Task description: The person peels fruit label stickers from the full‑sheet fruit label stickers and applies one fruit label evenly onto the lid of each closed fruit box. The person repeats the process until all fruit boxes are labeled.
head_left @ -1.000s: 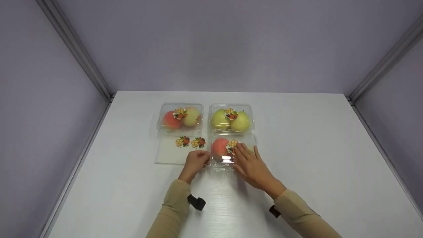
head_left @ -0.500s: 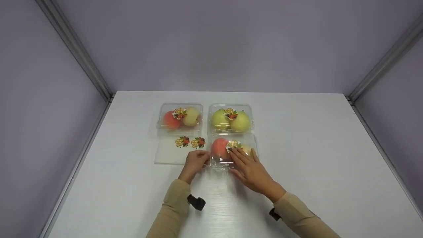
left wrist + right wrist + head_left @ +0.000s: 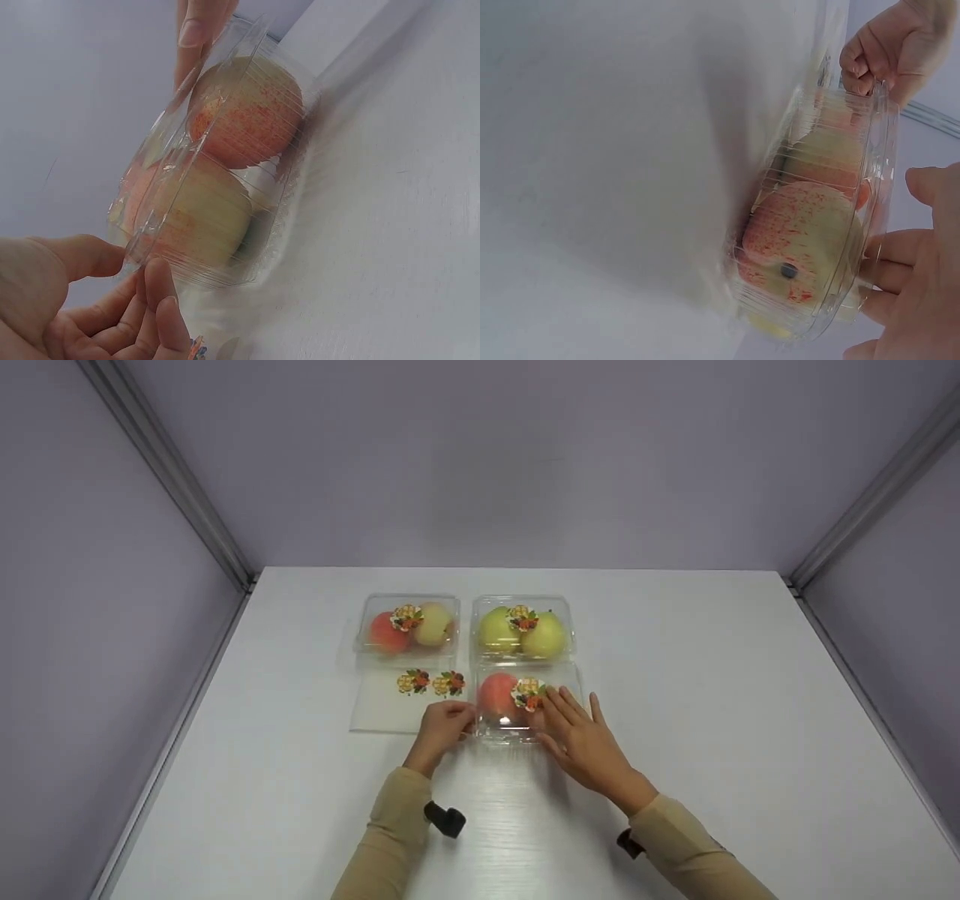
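Note:
In the head view a clear plastic fruit box [image 3: 491,729] with two apples inside stands between the hands. A round fruit sticker [image 3: 528,694] is on its lid. My left hand [image 3: 445,726] pinches the box's rim at the near left corner between thumb and fingers, as the left wrist view also shows. My right hand [image 3: 589,746] rests with straight fingers on the lid, just right of the sticker. A reddish apple [image 3: 799,244] shows through the box wall in the right wrist view. Part of the lid is hidden under the right hand.
Behind stand two more stickered boxes, one with red and pale apples [image 3: 433,626], one with green apples [image 3: 544,636]. A white sheet [image 3: 382,709] with two fruit stickers [image 3: 448,683] lies left of the near box. Grey walls enclose the white table [image 3: 712,697].
My right hand slid left over the sticker, then back right, and the whole sticker now shows. The left hand has kept its place at the box's corner.

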Demonstrator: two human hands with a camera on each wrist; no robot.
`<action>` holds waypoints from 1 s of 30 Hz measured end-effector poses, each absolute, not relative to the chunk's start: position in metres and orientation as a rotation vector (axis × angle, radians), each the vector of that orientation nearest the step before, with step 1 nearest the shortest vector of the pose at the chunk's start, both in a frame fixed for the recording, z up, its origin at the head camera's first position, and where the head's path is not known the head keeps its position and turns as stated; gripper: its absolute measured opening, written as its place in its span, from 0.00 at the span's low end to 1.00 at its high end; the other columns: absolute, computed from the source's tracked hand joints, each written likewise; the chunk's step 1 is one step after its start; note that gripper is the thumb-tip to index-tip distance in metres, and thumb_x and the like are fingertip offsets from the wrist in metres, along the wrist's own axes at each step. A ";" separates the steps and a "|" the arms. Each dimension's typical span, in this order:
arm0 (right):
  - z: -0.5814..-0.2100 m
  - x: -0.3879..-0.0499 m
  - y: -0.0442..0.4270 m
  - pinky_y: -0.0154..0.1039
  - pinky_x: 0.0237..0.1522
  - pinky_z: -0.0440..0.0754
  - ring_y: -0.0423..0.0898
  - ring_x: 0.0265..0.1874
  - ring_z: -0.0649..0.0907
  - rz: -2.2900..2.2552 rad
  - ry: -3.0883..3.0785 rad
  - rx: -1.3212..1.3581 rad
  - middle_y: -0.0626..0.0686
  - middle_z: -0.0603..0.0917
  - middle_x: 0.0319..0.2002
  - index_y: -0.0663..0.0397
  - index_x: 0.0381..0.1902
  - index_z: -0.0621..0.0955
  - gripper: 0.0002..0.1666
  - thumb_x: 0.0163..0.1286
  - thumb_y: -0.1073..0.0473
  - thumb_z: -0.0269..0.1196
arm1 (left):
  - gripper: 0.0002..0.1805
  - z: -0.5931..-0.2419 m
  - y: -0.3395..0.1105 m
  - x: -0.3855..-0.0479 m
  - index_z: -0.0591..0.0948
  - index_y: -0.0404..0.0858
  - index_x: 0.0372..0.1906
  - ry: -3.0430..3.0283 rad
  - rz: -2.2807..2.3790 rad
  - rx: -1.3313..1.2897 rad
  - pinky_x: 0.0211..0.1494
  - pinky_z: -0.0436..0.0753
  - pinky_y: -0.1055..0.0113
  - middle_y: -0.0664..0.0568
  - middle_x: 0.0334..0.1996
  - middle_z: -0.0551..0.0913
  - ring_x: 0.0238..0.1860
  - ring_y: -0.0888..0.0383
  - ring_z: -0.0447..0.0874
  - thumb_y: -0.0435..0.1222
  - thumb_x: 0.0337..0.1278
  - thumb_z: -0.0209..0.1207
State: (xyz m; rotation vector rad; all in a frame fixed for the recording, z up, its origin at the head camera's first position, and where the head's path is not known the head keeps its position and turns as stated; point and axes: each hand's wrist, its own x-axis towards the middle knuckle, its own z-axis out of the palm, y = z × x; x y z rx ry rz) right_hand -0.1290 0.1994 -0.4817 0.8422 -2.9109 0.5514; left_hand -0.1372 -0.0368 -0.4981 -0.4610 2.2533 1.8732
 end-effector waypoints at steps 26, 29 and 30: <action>-0.482 -0.144 0.217 0.56 0.49 0.82 0.63 0.48 0.84 1.038 -2.648 0.294 0.68 0.84 0.45 0.71 0.48 0.80 0.16 0.64 0.65 0.62 | 0.15 -0.499 -0.039 -0.137 0.82 0.29 0.48 2.235 1.850 -0.463 0.34 0.81 0.72 0.47 0.32 0.85 0.29 0.64 0.79 0.35 0.64 0.55; -0.485 -0.146 0.220 0.54 0.47 0.83 0.63 0.45 0.84 1.073 -2.676 0.253 0.69 0.84 0.44 0.73 0.47 0.80 0.15 0.65 0.67 0.61 | 0.14 -0.498 -0.038 -0.137 0.82 0.28 0.47 2.237 1.854 -0.462 0.34 0.81 0.72 0.47 0.31 0.85 0.28 0.64 0.79 0.34 0.64 0.55; -0.486 -0.147 0.222 0.54 0.46 0.84 0.63 0.45 0.84 1.090 -2.686 0.238 0.69 0.84 0.43 0.73 0.47 0.80 0.15 0.65 0.67 0.61 | 0.14 -0.498 -0.038 -0.137 0.82 0.28 0.47 2.236 1.858 -0.462 0.34 0.81 0.73 0.48 0.31 0.85 0.28 0.65 0.78 0.34 0.64 0.55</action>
